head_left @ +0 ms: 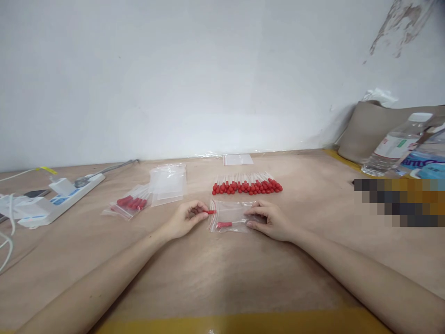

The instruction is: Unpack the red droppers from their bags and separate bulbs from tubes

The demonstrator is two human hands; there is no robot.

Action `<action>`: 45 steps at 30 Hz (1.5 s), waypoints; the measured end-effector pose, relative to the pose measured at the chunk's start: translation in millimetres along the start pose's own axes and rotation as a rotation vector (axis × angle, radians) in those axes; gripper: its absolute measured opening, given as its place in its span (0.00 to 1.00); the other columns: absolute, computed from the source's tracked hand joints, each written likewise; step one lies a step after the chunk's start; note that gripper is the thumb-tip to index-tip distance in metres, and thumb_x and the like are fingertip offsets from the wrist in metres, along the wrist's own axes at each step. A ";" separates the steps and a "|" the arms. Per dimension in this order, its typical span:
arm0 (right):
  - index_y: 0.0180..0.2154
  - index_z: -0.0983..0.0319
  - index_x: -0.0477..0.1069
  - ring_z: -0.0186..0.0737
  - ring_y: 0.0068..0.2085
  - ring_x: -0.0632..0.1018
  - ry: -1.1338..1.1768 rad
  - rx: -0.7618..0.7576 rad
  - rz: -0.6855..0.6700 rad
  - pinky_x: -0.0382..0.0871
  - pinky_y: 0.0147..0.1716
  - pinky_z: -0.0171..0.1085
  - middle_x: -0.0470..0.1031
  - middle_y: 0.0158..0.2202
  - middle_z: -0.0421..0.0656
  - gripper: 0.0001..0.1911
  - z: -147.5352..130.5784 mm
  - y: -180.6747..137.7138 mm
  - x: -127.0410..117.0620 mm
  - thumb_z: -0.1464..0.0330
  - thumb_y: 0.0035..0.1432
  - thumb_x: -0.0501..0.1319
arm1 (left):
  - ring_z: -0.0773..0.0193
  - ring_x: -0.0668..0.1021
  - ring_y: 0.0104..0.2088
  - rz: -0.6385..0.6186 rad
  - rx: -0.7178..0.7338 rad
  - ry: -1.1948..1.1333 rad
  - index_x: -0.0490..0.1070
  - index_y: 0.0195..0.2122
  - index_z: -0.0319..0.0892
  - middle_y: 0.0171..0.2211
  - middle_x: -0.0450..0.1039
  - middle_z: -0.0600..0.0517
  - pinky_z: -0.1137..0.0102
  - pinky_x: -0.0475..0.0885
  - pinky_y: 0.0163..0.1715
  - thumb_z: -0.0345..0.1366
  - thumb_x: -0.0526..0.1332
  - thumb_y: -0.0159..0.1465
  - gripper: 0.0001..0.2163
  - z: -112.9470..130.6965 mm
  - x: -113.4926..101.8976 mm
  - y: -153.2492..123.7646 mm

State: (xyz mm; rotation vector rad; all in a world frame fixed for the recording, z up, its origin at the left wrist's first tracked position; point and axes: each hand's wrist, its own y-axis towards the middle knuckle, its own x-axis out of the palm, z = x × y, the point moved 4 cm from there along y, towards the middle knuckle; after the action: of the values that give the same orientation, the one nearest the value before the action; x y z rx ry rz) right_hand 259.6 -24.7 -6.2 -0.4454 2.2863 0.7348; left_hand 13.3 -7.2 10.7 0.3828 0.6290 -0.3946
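A small clear zip bag (231,215) lies on the wooden table in front of me with one red-capped dropper (224,225) inside it. My left hand (187,217) pinches another red-capped dropper (210,212) at the bag's left mouth. My right hand (269,220) has its fingers closed on the bag's right end, holding it against the table. Just behind the bag lies a row of several red-capped droppers (247,184).
A filled bag of droppers (130,204) and a stack of empty clear bags (168,183) lie to the left. A white power strip (57,197) with cables sits far left. More bags (238,159) lie by the wall. A beige bag (373,130) and water bottle (396,144) stand right.
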 end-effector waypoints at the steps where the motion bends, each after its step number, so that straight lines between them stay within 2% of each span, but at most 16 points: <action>1: 0.41 0.60 0.72 0.33 0.31 0.69 0.000 0.000 0.004 0.65 0.31 0.34 0.68 0.34 0.44 0.13 0.1 -0.1 0.5 0.64 0.52 0.59 | 0.67 0.73 0.31 -0.006 0.004 -0.021 0.68 0.33 0.38 0.30 0.71 0.52 0.71 0.69 0.33 0.40 0.59 0.58 0.09 2.0 3.5 2.2; 8: 0.41 0.60 0.71 0.33 0.31 0.69 -0.009 0.006 0.055 0.64 0.31 0.33 0.68 0.34 0.43 0.14 7.3 0.1 0.9 0.64 0.51 0.60 | 0.68 0.74 0.28 -0.112 -0.086 -0.256 0.66 0.31 0.37 0.28 0.72 0.51 0.71 0.69 0.31 0.40 0.64 0.52 0.12 1.7 27.2 8.7; 12: 0.38 0.61 0.72 0.32 0.29 0.68 0.001 0.012 0.076 0.64 0.29 0.33 0.67 0.31 0.42 0.14 14.0 1.0 0.1 0.62 0.48 0.62 | 0.69 0.73 0.28 -0.137 -0.047 -0.203 0.69 0.30 0.37 0.29 0.71 0.51 0.73 0.68 0.30 0.40 0.61 0.56 0.10 3.5 27.1 7.8; 16: 0.37 0.60 0.73 0.32 0.29 0.68 0.008 0.032 0.068 0.64 0.29 0.33 0.67 0.32 0.42 0.13 15.0 0.8 -0.8 0.62 0.48 0.63 | 0.64 0.73 0.35 -0.168 0.075 -0.151 0.73 0.30 0.37 0.35 0.71 0.48 0.71 0.68 0.34 0.39 0.64 0.53 0.09 11.4 25.1 9.6; 19: 0.36 0.60 0.73 0.32 0.30 0.69 0.015 0.040 0.073 0.64 0.29 0.33 0.68 0.33 0.43 0.13 14.2 0.4 -1.2 0.62 0.48 0.62 | 0.64 0.72 0.34 -0.154 0.115 -0.103 0.73 0.32 0.38 0.35 0.71 0.48 0.71 0.68 0.32 0.39 0.64 0.52 0.10 15.8 27.2 11.9; 23: 0.36 0.60 0.72 0.32 0.30 0.68 0.017 0.031 0.073 0.64 0.30 0.33 0.67 0.32 0.42 0.13 14.6 0.2 -0.8 0.62 0.48 0.63 | 0.65 0.72 0.33 -0.133 0.164 0.000 0.73 0.30 0.38 0.32 0.70 0.49 0.71 0.67 0.33 0.38 0.60 0.57 0.08 20.2 32.8 11.0; 26: 0.37 0.61 0.72 0.32 0.30 0.68 0.011 0.025 0.071 0.64 0.30 0.33 0.67 0.32 0.42 0.13 14.8 0.3 -1.0 0.62 0.48 0.63 | 0.66 0.72 0.31 -0.110 0.125 0.076 0.70 0.33 0.39 0.31 0.71 0.50 0.71 0.67 0.33 0.38 0.56 0.60 0.08 19.0 28.0 6.2; 28: 0.37 0.61 0.71 0.32 0.30 0.68 0.008 0.025 0.069 0.64 0.30 0.33 0.67 0.32 0.42 0.14 14.7 0.3 -1.2 0.62 0.48 0.63 | 0.66 0.73 0.34 -0.118 0.095 0.064 0.67 0.35 0.40 0.34 0.71 0.50 0.71 0.67 0.35 0.37 0.54 0.61 0.08 17.5 19.1 1.5; 32: 0.38 0.61 0.71 0.32 0.30 0.68 0.003 0.028 0.056 0.64 0.30 0.34 0.67 0.33 0.42 0.14 15.4 0.5 0.0 0.62 0.48 0.63 | 0.65 0.73 0.36 -0.140 0.010 0.063 0.64 0.36 0.40 0.37 0.70 0.49 0.72 0.68 0.34 0.37 0.57 0.58 0.08 13.2 0.0 -6.7; 35: 0.37 0.61 0.72 0.32 0.30 0.68 0.005 0.030 0.067 0.64 0.30 0.34 0.68 0.33 0.43 0.14 16.0 0.5 0.7 0.62 0.47 0.63 | 0.65 0.73 0.33 -0.125 0.015 0.143 0.65 0.38 0.40 0.36 0.70 0.50 0.73 0.67 0.31 0.37 0.60 0.55 0.11 13.7 -3.3 -7.1; 39: 0.37 0.60 0.72 0.32 0.30 0.68 0.007 0.032 0.055 0.64 0.30 0.34 0.68 0.33 0.42 0.13 13.8 0.3 0.5 0.62 0.48 0.62 | 0.66 0.71 0.31 -0.107 0.092 0.267 0.67 0.31 0.41 0.32 0.70 0.52 0.72 0.66 0.32 0.38 0.60 0.56 0.07 17.1 1.8 -3.1; 45: 0.36 0.61 0.72 0.31 0.29 0.67 0.012 0.030 0.045 0.64 0.29 0.33 0.67 0.33 0.42 0.12 12.8 0.2 0.0 0.63 0.49 0.62 | 0.66 0.72 0.31 -0.129 0.036 0.300 0.66 0.29 0.40 0.31 0.70 0.53 0.72 0.66 0.32 0.36 0.57 0.56 0.04 17.7 -9.0 -5.5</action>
State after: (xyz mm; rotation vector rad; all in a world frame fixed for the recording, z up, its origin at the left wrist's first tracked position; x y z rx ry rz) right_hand 266.0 -16.6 -13.9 -0.3868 2.3219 0.7209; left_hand 12.7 -17.8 28.4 0.4409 0.9429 -0.4763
